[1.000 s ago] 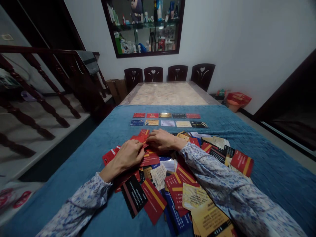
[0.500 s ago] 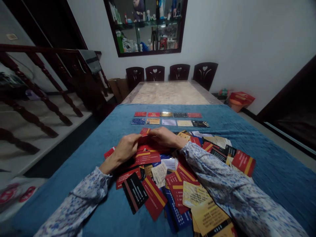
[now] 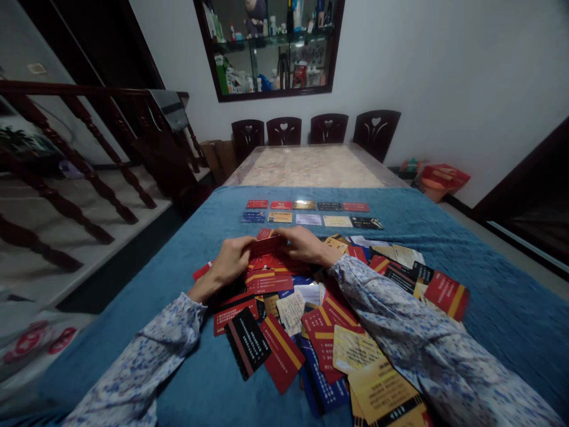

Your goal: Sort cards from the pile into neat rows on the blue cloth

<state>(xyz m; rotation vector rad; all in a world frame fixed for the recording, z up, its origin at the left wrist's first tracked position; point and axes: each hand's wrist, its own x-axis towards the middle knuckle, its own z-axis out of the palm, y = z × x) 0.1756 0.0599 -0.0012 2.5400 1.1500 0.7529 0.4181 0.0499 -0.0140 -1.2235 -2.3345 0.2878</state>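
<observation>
A red card (image 3: pixel 265 244) is held up by its two short ends between my hands, over the far part of a loose heap of cards. My left hand (image 3: pixel 231 261) pinches its left end, and my right hand (image 3: pixel 303 245) grips its right end. Red, black, blue and gold cards overlap below my wrists, among them a black card with a pinkish stripe (image 3: pixel 248 343) and a gold card (image 3: pixel 386 391). Beyond my hands, two rows of cards lie flat, with a red card (image 3: pixel 356 207) at the right end of the far row.
A blue cloth (image 3: pixel 191 228) covers the near part of the marble-topped table (image 3: pixel 306 166). Several dark chairs (image 3: pixel 284 130) stand at its far end. A white plastic bag (image 3: pixel 40 350) is at the lower left, a wooden railing (image 3: pixel 102 92) on the left.
The red card between my hands has tilted up, so more of its face shows. The whole view has shifted a little, with the table and cards now slightly farther right.
</observation>
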